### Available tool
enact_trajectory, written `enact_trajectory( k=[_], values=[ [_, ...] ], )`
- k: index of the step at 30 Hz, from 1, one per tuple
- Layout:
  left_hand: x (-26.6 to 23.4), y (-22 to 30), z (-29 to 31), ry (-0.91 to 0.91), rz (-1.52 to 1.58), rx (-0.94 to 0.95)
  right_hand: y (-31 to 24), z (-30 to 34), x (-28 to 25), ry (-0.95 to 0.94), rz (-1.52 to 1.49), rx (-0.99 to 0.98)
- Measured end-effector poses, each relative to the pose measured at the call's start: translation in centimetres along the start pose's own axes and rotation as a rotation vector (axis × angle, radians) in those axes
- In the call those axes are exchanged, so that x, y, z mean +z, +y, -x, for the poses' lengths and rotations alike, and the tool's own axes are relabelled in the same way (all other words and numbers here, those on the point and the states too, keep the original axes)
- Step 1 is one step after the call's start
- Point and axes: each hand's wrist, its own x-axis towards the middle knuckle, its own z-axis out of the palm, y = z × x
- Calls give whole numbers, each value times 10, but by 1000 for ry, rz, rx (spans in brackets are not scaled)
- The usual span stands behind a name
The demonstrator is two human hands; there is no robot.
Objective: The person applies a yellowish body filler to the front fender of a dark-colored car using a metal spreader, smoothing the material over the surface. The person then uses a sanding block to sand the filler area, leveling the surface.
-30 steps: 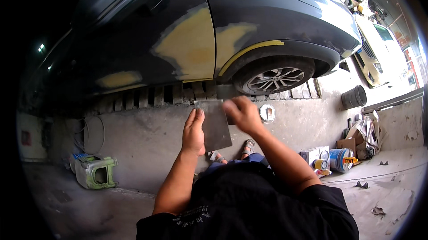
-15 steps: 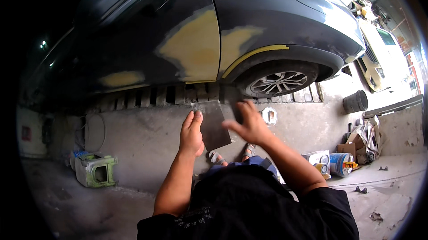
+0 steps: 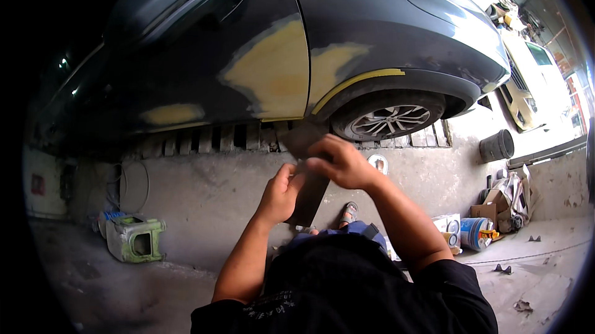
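Both my hands meet in front of my body, over the floor beside a dark grey car (image 3: 372, 24). My left hand (image 3: 280, 196) is closed on a dark grey rectangular sheet (image 3: 312, 197), which looks like sandpaper and hangs down toward my feet. My right hand (image 3: 342, 163) is closed on a second dark flat piece (image 3: 302, 140) that juts out beyond the fingers toward the car. The hands touch where the two pieces come together, and the fingers hide that spot. Yellowish filler patches (image 3: 273, 80) cover parts of the door and fender.
Yellow tape (image 3: 359, 83) follows the arch above the front wheel (image 3: 393, 120). A white round container (image 3: 378, 164) stands on the floor right of my hands. A green-grey stool (image 3: 133, 238) lies at left. At right are a black bucket (image 3: 497, 145), a blue can (image 3: 476, 233) and a cardboard box (image 3: 486, 210).
My right hand has come down and left to meet my left hand. The sheet in my left hand has turned and now shows narrower. My left hand has shifted slightly right.
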Motion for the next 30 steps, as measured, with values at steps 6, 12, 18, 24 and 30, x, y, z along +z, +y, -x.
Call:
enact_trajectory(
  k=[6, 12, 18, 24, 30],
  values=[
    [-11, -15, -2, -11, 75, 2, 5, 9, 14, -54, -35, 58],
    [-54, -26, -6, 235, 297, 50, 27, 54, 1, -50, 14, 276],
    [-32, -22, -5, 270, 163, -69, 46, 87, -8, 34, 64, 451],
    [17, -53, -19, 106, -55, -108, 54, 99, -29, -22, 87, 359],
    [91, -21, -34, -81, -54, -84, 79, 99, -61, -211, 206, 126]
  ],
)
